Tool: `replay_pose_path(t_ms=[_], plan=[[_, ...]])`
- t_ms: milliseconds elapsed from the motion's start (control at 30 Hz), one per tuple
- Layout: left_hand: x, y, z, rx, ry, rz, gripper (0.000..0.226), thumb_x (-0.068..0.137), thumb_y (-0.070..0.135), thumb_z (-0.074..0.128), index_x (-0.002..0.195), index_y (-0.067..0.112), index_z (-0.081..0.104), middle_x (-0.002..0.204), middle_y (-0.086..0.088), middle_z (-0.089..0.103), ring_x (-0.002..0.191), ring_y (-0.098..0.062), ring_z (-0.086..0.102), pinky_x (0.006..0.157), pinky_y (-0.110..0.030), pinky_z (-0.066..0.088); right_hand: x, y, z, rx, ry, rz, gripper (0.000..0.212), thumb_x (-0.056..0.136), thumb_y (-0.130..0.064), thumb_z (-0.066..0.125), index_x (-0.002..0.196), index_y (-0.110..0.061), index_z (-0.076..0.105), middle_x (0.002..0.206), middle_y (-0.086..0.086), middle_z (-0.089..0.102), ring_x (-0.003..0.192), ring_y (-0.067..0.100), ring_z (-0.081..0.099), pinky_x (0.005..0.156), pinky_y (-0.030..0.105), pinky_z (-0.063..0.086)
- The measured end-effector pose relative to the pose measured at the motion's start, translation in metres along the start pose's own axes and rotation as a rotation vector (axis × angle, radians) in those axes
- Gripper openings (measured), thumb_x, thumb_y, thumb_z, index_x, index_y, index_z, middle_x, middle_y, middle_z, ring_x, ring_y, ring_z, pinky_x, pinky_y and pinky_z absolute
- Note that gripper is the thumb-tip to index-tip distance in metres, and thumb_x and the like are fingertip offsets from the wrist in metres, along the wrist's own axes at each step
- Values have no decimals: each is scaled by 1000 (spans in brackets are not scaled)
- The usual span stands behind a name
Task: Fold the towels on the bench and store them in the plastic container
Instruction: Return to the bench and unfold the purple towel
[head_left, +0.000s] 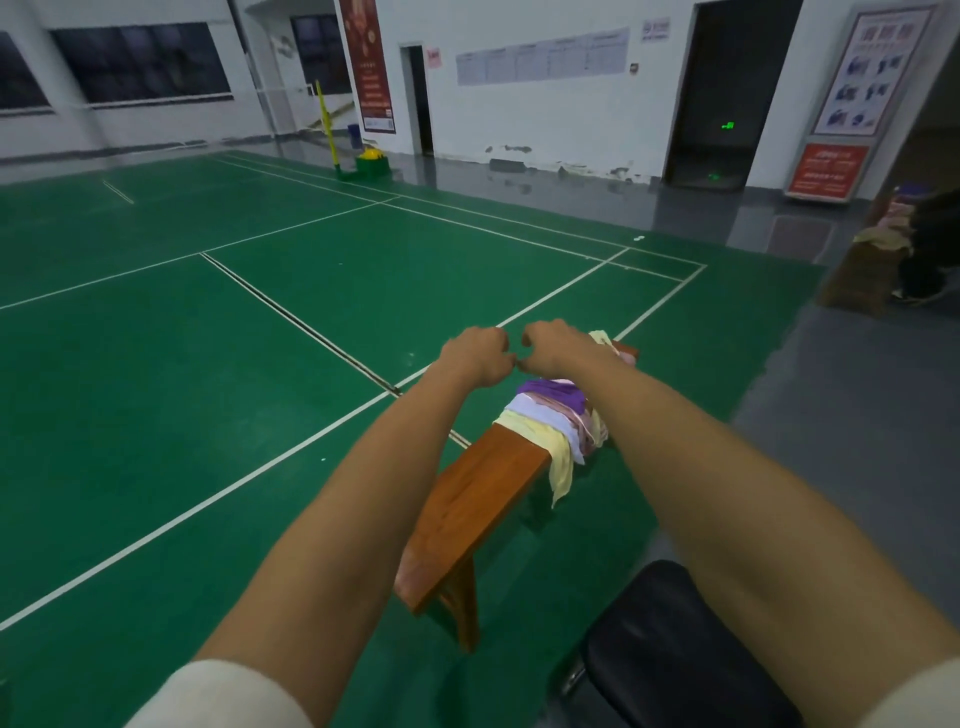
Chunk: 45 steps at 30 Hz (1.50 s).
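towels (550, 415) heaped on bench (467, 509), soft/light, best taken by corners; l hand (475, 353) & r hand (553, 345) curled, grip contents indiscernible.

Green court floor (208, 338) with white lines. Black padded seat (675, 654) at lower right. Yellow-green net post (324, 122) far back by wall. Red banner (366, 62) hanging beyond. Dark doorway (727, 93) right, poster board (857, 78) beside it.

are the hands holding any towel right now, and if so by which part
Nothing is held. The left hand and right hand have curled fingers and hover side by side above the bench, clear of the towel pile.
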<state>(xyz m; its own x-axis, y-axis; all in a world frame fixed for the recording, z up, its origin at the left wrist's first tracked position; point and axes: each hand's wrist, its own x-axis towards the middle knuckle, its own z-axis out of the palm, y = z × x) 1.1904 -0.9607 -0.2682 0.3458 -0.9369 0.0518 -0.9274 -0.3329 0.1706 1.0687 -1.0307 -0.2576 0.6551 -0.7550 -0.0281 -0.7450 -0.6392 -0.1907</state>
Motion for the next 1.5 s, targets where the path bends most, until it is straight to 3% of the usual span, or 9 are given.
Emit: replay_pose_path(t_ms=[367, 1000, 1167, 1500], plan=[[175, -34, 21, 27, -43, -34, 39, 98, 38, 51, 127, 15, 62, 129, -14, 64, 119, -34, 59, 94, -42, 49, 175, 49, 18, 63, -76, 14, 43, 91, -35, 65, 129, -17, 57, 128, 10, 61, 109, 31, 61, 94, 44, 53], [477, -36, 109, -43, -219, 99, 37, 99, 36, 49, 124, 13, 65, 126, -16, 66, 116, -36, 62, 92, -42, 49, 431, 151, 44, 38, -174, 135, 41, 89, -32, 63, 128, -22, 61, 127, 10, 65, 113, 33, 62, 95, 44, 53], [519, -25, 136, -50, -240, 97, 33, 95, 30, 50, 118, 12, 66, 123, -15, 67, 112, -36, 63, 82, -38, 45, 474, 176, 67, -5, -236, 116, 35, 90, -27, 58, 125, -21, 62, 122, 7, 67, 108, 31, 65, 90, 42, 54], [633, -30, 259, -64, -234, -80, 33, 94, 29, 51, 119, 13, 65, 121, -17, 68, 112, -37, 64, 90, -42, 51, 611, 258, 171, -71, -246, -23, 35, 92, -25, 55, 127, -25, 60, 125, 8, 67, 112, 31, 65, 88, 41, 51]])
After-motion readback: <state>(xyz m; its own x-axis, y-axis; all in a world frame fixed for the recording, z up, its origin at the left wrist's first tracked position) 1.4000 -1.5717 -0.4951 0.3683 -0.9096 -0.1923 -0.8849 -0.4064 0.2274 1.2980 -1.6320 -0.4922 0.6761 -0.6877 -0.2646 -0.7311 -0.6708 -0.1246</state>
